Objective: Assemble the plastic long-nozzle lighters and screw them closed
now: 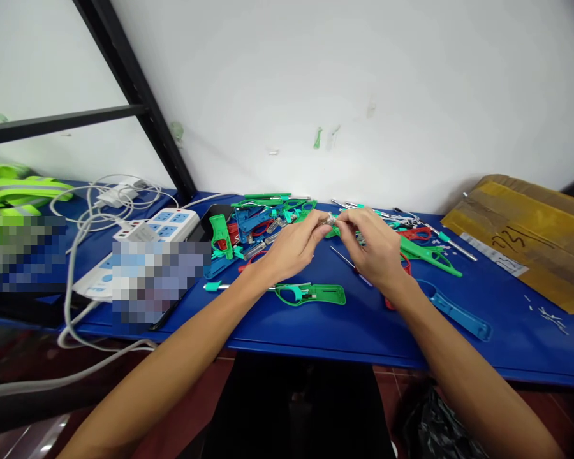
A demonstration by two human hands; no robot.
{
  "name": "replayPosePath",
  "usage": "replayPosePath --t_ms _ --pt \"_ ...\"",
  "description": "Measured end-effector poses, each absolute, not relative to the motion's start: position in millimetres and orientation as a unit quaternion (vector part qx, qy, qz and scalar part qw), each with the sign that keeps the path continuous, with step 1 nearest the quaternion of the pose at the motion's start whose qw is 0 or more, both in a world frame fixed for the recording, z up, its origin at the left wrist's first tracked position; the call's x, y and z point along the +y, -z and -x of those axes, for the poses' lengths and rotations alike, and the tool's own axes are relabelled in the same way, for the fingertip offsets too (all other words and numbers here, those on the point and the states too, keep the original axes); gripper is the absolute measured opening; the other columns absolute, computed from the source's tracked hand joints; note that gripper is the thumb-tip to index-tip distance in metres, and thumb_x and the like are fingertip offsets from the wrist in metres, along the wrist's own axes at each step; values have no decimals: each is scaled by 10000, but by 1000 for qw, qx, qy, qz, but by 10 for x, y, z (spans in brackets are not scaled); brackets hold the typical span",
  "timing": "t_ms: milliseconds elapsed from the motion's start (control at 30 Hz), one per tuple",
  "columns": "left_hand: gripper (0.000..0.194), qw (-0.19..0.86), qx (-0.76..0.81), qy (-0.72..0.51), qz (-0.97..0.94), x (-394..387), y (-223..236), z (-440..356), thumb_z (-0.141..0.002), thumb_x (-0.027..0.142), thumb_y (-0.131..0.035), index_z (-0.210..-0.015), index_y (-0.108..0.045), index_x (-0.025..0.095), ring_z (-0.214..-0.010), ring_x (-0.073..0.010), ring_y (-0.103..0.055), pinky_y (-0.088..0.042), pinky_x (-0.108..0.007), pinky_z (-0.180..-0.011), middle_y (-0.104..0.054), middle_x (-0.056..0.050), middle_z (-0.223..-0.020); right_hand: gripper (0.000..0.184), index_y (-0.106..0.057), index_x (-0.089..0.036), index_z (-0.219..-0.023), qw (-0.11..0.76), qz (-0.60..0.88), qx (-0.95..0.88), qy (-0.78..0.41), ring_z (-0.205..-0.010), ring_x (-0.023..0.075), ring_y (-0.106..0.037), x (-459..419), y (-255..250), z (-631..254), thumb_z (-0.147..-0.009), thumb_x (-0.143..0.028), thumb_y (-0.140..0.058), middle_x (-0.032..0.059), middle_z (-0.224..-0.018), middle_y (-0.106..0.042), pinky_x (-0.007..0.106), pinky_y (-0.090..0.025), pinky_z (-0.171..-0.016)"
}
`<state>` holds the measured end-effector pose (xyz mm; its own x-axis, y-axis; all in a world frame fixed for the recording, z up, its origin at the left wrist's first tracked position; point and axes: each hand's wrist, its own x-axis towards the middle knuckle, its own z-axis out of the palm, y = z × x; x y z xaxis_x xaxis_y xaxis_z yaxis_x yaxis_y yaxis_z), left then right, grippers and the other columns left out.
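My left hand [296, 241] is closed around a small clear lighter tank [324, 221], mostly hidden by the fingers. With pinched fingers, my right hand [372, 245] grips the whitish end of the same tank, so both hands meet over the blue table. Below them lies a half-open green utility lighter shell [332, 294] with a metal tube and a teal trigger in it. A thin screwdriver-like rod [347, 260] rests under my right hand. Behind the left hand is a heap of green and blue lighter shells [253, 220], teal triggers and clear tanks.
Right of my hands lie a green shell [428, 254], a blue shell half [462, 312] and metal lighter tubes [452, 243]. A taped cardboard box [521, 223] stands at the far right, near small white bits [550, 317]. A white power strip [176, 220] and cables are at left.
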<state>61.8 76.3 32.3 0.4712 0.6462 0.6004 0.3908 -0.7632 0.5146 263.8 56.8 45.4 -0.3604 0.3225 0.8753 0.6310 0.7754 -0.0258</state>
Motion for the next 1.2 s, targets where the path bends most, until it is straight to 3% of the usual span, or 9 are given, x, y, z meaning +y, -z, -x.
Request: replayPosePath --t_ms 233,800,933,1000,1100,1200 --pt "354 133 304 -395 -857 730 -371 -591 -1190 475 -326 -1263 -568 228 -776 -199 -707 -512 -326 -708 -746 -47 -941 130 -652 -245 -1046 492 294 -804 161 -770 189 -611 537 -477 -2624 -1099 -155 -573 35 -879 -703 365 -528 -751" --pt "343 105 319 -371 -866 729 -387 -577 -1192 484 -295 -1268 -529 246 -721 -205 -695 -474 -334 -660 -767 -48 -934 112 -671 -264 -1109 527 297 -782 151 -807 194 -698 540 -438 -2581 -1086 -167 -618 33 -938 -752 363 -597 -746" --pt "383 138 312 -386 -857 734 -414 -542 -1193 500 -287 -1298 -549 240 -794 -203 -712 -518 -347 -731 -770 -55 -982 189 -665 -266 -1261 543 298 -782 71 -817 179 -685 534 -413 -2604 -1074 -239 -665 48 -1054 -746 347 -617 -730" --pt "403 168 300 -398 -850 739 -426 -526 -1195 511 -293 -1321 -571 248 -842 -193 -720 -533 -342 -771 -771 -49 -1015 254 -673 -267 -1323 540 316 -780 2 -927 199 -712 550 -411 -2627 -1072 -307 -679 80 -1158 -745 354 -633 -750" --pt "438 233 264 -414 -839 749 -426 -522 -1184 563 -324 -1338 -598 257 -822 -171 -703 -536 -317 -758 -757 -36 -1004 241 -755 -285 -1260 527 312 -784 -106 -1184 251 -715 603 -406 -2646 -1069 -418 -694 97 -1300 -749 448 -641 -947" --pt "443 336 234 -419 -811 754 -408 -550 -1161 619 -366 -1252 -581 242 -712 -152 -637 -514 -294 -668 -684 -12 -866 307 -829 -316 -1172 529 306 -761 -217 -1286 265 -697 654 -366 -2617 -1026 -569 -734 71 -1362 -759 518 -589 -1101"
